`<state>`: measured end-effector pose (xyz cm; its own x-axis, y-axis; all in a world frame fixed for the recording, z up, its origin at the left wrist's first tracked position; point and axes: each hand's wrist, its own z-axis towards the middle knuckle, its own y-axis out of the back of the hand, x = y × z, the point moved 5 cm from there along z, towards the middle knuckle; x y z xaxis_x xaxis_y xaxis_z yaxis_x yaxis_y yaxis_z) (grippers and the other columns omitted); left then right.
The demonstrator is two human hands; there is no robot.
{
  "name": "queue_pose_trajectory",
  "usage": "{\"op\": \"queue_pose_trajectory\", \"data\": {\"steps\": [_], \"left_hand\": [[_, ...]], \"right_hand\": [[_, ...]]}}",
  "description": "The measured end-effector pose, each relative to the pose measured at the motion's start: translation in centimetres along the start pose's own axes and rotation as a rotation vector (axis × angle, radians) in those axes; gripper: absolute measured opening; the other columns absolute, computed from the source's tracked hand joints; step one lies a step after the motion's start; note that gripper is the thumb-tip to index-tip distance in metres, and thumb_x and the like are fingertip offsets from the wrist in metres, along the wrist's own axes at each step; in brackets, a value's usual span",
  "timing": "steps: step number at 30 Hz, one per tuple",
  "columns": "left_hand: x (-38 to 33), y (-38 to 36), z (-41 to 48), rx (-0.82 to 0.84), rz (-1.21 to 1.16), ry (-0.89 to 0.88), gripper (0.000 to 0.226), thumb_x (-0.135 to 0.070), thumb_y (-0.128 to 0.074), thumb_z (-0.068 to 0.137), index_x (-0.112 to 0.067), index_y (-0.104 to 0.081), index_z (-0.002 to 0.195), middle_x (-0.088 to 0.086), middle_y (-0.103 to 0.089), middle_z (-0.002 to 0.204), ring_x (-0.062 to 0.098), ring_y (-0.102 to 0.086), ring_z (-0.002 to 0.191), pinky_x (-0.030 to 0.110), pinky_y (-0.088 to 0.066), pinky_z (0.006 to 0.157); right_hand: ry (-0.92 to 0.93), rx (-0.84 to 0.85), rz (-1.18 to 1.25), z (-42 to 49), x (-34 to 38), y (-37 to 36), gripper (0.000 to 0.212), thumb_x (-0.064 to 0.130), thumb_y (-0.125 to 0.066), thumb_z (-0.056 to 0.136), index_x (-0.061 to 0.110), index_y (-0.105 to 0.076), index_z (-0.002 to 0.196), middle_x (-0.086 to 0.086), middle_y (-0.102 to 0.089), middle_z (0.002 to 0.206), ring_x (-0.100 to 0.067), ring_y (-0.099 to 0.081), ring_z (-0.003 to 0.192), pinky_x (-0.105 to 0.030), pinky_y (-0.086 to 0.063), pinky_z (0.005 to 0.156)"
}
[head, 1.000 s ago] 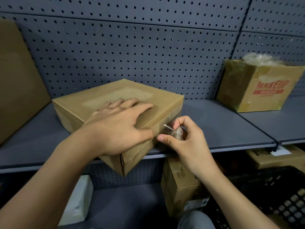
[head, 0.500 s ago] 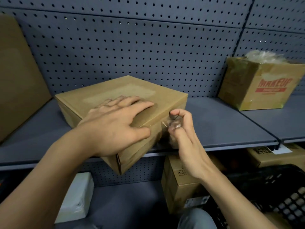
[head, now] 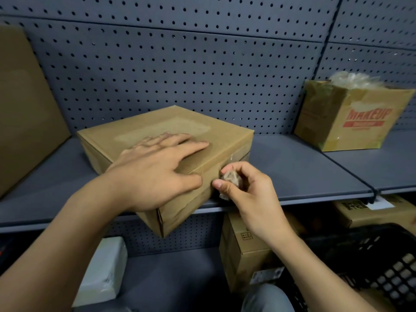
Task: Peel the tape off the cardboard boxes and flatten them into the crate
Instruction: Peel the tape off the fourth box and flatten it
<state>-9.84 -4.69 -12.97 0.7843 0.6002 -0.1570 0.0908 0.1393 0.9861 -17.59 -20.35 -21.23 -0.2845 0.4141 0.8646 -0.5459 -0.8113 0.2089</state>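
**Tape wad back at the box's side**

I see the right hand (head: 249, 194) drop from its upward twist, pinching the tape wad (head: 230, 177) against the box (head: 157, 131) on the shelf (head: 292, 172), so I judge the peel unfinished. The left hand (head: 155, 174) lies flat on top. I can't tell if the wad is still attached, and the crate (head: 371, 266) is cut off.

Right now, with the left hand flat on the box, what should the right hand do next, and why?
Probably pull the tape wad rightward along the box's side: the right hand pinches it at that face, glossy tape shows beyond, and the left hand braces the top.
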Motion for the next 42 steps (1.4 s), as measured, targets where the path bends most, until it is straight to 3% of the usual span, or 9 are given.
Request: {"op": "queue_pose_trajectory", "data": {"steps": [13, 17, 19, 24, 27, 31, 35, 38, 42], "left_hand": [[2.5, 0.9, -0.7, 0.051, -0.120, -0.032, 0.080, -0.079, -0.032, 0.054, -0.077, -0.017, 0.133, -0.042, -0.010, 0.153, -0.006, -0.011, 0.146, 0.033, -0.012, 0.120], [3.0, 1.5, -1.1, 0.096, -0.181, 0.007, 0.074, -0.075, -0.040, 0.050, -0.078, -0.026, 0.123, -0.042, -0.026, 0.146, -0.001, -0.027, 0.140, 0.044, -0.023, 0.119], [2.6, 1.7, -1.2, 0.083, -0.160, 0.055, 0.065, -0.071, -0.045, 0.058, -0.072, -0.030, 0.121, -0.037, -0.033, 0.140, 0.004, -0.036, 0.129, 0.045, -0.031, 0.113], [1.2, 1.9, -0.8, -0.018, -0.041, 0.114, 0.042, -0.046, -0.054, 0.091, -0.056, -0.032, 0.126, -0.023, -0.035, 0.116, 0.011, -0.035, 0.101, 0.038, -0.037, 0.097], [0.2, 1.8, -0.4, -0.035, -0.027, 0.142, 0.043, -0.051, -0.050, 0.090, -0.055, -0.032, 0.129, -0.021, -0.043, 0.140, 0.016, -0.046, 0.116, 0.040, -0.036, 0.095], [-1.7, 1.3, 0.7, -0.091, 0.075, 0.150, 0.051, -0.056, -0.045, 0.089, -0.048, -0.031, 0.138, -0.014, -0.040, 0.149, 0.021, -0.044, 0.130, 0.041, -0.035, 0.101], [-2.7, -0.3, 2.0, -0.119, 0.167, 0.116, 0.072, -0.069, -0.044, 0.085, -0.046, -0.017, 0.147, -0.009, -0.030, 0.156, 0.024, -0.034, 0.141, 0.044, -0.030, 0.112], [-1.7, -1.1, 2.4, -0.095, 0.240, 0.109, 0.083, -0.075, -0.044, 0.086, -0.050, 0.003, 0.150, -0.010, -0.015, 0.163, 0.024, -0.020, 0.149, 0.046, -0.025, 0.117], [-0.5, -1.1, 2.4, -0.086, 0.225, 0.098, 0.083, -0.073, -0.044, 0.089, -0.056, 0.011, 0.148, -0.015, -0.005, 0.165, 0.021, -0.013, 0.152, 0.048, -0.024, 0.118]], "right_hand": [[-0.033, -0.287, -0.014, 0.1, -0.1, 6.1, 0.021, 0.024, -0.063, 0.096, 0.016, -0.053, 0.079, 0.008, -0.052, 0.065, -0.007, -0.047, 0.062, -0.030, -0.040, 0.067], [-0.105, -0.276, 0.074, 0.5, -0.8, 6.4, 0.023, 0.014, -0.057, 0.099, 0.017, -0.050, 0.078, 0.005, -0.068, 0.098, -0.010, -0.063, 0.089, -0.035, -0.047, 0.084], [-0.137, -0.230, 0.281, 0.7, -0.7, 5.0, 0.019, 0.005, -0.048, 0.102, 0.014, -0.045, 0.085, -0.009, -0.072, 0.109, -0.021, -0.068, 0.106, -0.038, -0.055, 0.091], [-0.133, -0.264, 0.338, 1.3, 0.3, 3.5, 0.022, -0.001, -0.039, 0.103, 0.020, -0.042, 0.104, -0.004, -0.064, 0.081, -0.029, -0.070, 0.090, -0.044, -0.061, 0.082], [-0.208, -0.245, 0.269, 1.6, 0.5, 2.9, 0.024, 0.015, -0.049, 0.103, 0.032, -0.048, 0.119, -0.007, -0.058, 0.085, -0.022, -0.063, 0.077, -0.048, -0.061, 0.081], [-0.231, -0.136, 0.183, 1.7, 0.2, 2.1, 0.035, 0.045, -0.073, 0.084, 0.035, -0.056, 0.112, 0.006, -0.059, 0.090, -0.011, -0.061, 0.081, -0.043, -0.060, 0.082], [-0.160, -0.147, -0.152, 1.9, -0.2, 2.9, 0.047, 0.036, -0.087, 0.072, 0.030, -0.056, 0.107, 0.013, -0.061, 0.080, -0.005, -0.055, 0.070, -0.030, -0.050, 0.069], [-0.156, -0.162, -0.227, 2.0, -0.4, 3.7, 0.027, 0.028, -0.083, 0.079, 0.026, -0.063, 0.097, 0.008, -0.063, 0.061, -0.007, -0.061, 0.057, -0.020, -0.046, 0.060], [-0.093, -0.156, -0.307, 1.7, 0.1, 4.2, 0.008, 0.022, -0.068, 0.093, 0.026, -0.068, 0.087, 0.000, -0.069, 0.066, -0.012, -0.064, 0.056, -0.017, -0.047, 0.057]]}}
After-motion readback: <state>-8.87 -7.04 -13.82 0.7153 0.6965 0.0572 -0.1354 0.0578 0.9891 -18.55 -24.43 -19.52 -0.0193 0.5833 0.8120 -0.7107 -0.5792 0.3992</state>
